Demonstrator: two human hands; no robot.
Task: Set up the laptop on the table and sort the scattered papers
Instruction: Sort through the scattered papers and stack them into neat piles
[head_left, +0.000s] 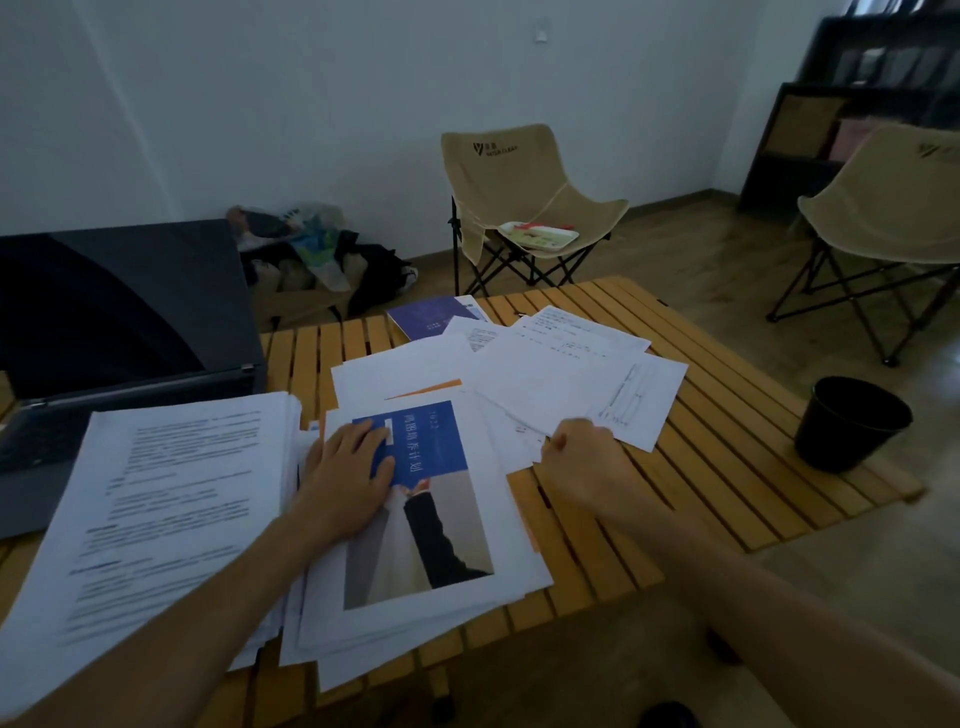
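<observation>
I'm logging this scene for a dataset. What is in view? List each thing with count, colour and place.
laptop: one, dark grey, open, table's far left
text stack: one, white, near left, partly over the laptop
cover page: one, white with blue panel, centre pile
loose sheets: several, white, fanned at centre right
book: one, dark blue, far edge
table: one, orange slats
bin: one, black, floor right
chairs: two, beige, behind table
bags: several, mixed, by wall
left hand: flat on cover page
right hand: pinching loose sheets
</observation>
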